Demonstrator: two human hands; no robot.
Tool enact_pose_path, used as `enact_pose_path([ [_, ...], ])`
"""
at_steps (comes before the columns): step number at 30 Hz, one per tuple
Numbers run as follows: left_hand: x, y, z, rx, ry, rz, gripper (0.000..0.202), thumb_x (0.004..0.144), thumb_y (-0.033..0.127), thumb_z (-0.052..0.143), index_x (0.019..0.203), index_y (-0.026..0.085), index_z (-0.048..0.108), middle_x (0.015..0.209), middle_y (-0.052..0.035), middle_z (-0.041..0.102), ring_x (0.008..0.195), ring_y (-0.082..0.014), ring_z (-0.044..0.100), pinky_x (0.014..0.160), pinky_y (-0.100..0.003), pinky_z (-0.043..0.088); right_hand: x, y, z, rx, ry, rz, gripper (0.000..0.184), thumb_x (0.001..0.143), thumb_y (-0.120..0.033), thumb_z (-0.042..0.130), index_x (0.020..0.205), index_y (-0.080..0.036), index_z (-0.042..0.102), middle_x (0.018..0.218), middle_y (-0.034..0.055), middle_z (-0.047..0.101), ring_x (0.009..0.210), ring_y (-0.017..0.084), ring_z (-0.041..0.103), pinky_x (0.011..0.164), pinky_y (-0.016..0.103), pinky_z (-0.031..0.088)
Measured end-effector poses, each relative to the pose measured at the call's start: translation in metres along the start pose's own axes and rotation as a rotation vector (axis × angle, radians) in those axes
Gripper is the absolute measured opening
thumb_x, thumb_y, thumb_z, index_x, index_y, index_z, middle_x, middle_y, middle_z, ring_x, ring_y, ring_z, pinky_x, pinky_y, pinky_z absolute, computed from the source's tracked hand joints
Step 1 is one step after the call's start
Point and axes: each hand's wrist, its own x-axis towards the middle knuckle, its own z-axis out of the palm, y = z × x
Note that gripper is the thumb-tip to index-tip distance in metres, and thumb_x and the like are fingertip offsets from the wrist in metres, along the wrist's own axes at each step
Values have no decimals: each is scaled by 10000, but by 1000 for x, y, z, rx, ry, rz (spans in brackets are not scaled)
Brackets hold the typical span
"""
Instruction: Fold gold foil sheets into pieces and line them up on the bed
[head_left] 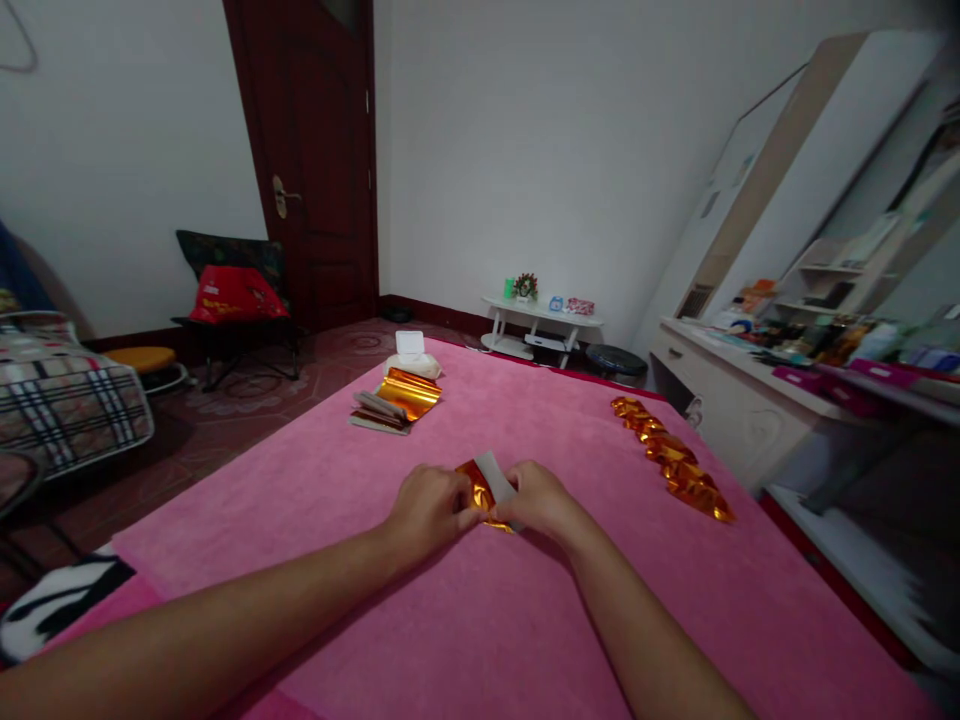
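Between my hands is a sheet of gold foil paper (pixel 482 484), partly folded, with its grey back showing along the upper right. My left hand (pixel 433 508) is closed on its left side, thumb and fingers pinching the edge. On the right side, my right hand (pixel 541 500) pinches the grey part, its fingertips partly hidden. A stack of gold foil sheets (pixel 409 393) with grey backs lies fanned out at the back left. Over on the right, a row of folded gold foil pieces (pixel 670 456) runs along the pink cloth (pixel 480 610).
Behind the stack sits a white pack with a raised lid (pixel 411 350). A low white side table (pixel 540 312) holds a small plant and boxes near the wall. A cluttered dressing table (pixel 750 365) stands right. A red bag (pixel 236 294) rests on a chair at left.
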Motion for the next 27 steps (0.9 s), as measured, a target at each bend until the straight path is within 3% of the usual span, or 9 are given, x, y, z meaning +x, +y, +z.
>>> enact_pose_path([
  [4,12,-6,1,-240,65,-117,382,714,541,625,633,169,605,579,3,601,518,-119,491,504,-235,244,4,-2,-1,356,47,61,78,505,-147,667,572,-138,630,460,-56,530,414,85,454,409,190,290],
  [8,37,-1,8,-807,82,-239,395,761,517,577,739,125,623,625,-31,624,530,-129,529,519,-226,369,9,-2,-1,721,250,64,235,510,-206,715,716,-108,660,568,-11,629,463,116,528,455,215,389],
  [11,51,9,16,-1074,50,-259,397,739,496,613,738,100,641,637,-47,630,530,-122,528,521,-225,396,9,2,3,862,334,46,325,510,-258,757,783,-102,674,642,26,680,512,142,579,498,235,436],
  [15,54,17,25,-1140,148,-295,360,708,461,655,704,101,654,605,-27,607,504,-103,495,473,-200,359,9,12,12,913,358,29,342,533,-294,772,809,-113,683,662,26,693,524,143,590,506,237,445],
  [21,50,8,28,-1041,225,-270,315,688,397,673,567,113,617,473,-1,553,418,-85,451,443,-199,317,11,20,20,831,262,-29,323,586,-343,764,806,-117,695,679,30,694,547,144,593,516,238,439],
  [27,47,9,25,-1177,241,-277,299,665,402,700,644,107,656,569,-24,608,495,-101,505,488,-211,354,9,13,19,896,263,-42,374,570,-347,781,862,-134,686,735,30,702,583,145,597,550,241,447],
])
